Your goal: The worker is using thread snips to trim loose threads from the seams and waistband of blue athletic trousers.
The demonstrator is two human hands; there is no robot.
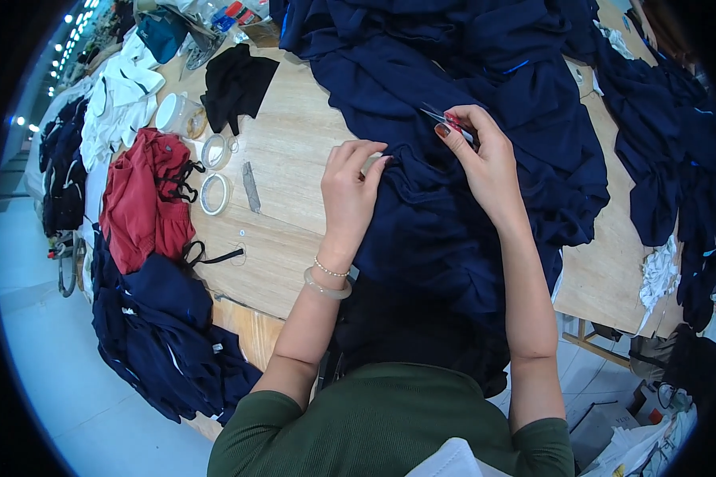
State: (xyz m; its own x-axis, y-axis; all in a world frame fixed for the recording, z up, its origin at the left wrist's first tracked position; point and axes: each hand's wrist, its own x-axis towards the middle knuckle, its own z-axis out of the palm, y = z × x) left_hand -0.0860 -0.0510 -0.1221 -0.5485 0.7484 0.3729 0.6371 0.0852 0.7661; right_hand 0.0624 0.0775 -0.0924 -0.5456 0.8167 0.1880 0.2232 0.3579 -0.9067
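Observation:
A dark navy garment [445,215] lies bunched over the table edge in front of me, running into a larger heap of navy cloth. My left hand [348,179] is closed in a pinch at a fold of this garment, thumb and forefinger at the cloth; any thread between the fingertips is too small to make out. Just to the right and a little higher, my right hand [485,155] is closed around small thread snips [435,114]. Their thin metal blades point up and left, over the navy cloth and apart from my left fingers.
On the wooden table [286,119] to the left are tape rolls [214,194], a clear tub [175,115], a grey strip [250,187] and black cloth [235,86]. Red garments [143,199] and navy clothes [167,342] hang at the left edge. More navy garments [660,151] lie right.

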